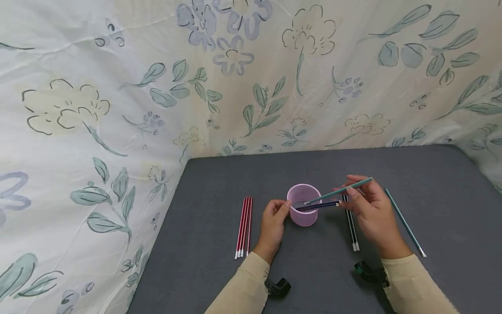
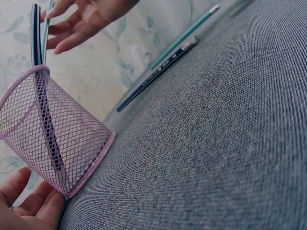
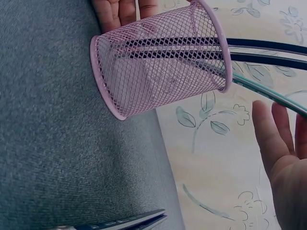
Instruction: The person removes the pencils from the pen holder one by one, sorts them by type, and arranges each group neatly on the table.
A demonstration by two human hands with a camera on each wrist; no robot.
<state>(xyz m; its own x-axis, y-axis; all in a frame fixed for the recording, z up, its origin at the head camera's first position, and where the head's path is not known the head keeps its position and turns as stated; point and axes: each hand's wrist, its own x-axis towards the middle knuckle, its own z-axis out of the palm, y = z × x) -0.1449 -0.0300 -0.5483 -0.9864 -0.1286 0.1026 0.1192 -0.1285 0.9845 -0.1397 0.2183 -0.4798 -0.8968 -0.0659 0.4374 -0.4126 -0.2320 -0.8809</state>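
A pink mesh pencil cup (image 1: 303,220) stands upright on the table. At its left side my left hand (image 1: 272,224) holds it, thumb near the rim and fingers against the mesh. Two dark blue pencils (image 3: 263,46) lean inside, their upper ends sticking out to the right. My right hand (image 1: 370,213) pinches a teal pencil (image 1: 356,185) between thumb and fingers. That pencil's lower end is within the cup's mouth, seen through the mesh in the right wrist view. Below the right hand, more dark pencils (image 1: 351,229) lie on the table, partly hidden by it.
Several red pencils (image 1: 244,226) lie side by side left of the cup. Another teal pencil (image 1: 405,224) lies right of the right hand. The grey tabletop (image 1: 219,183) meets a floral cloth (image 1: 243,87) at its back and left. Dark wrist devices (image 1: 279,288) sit on both sleeves.
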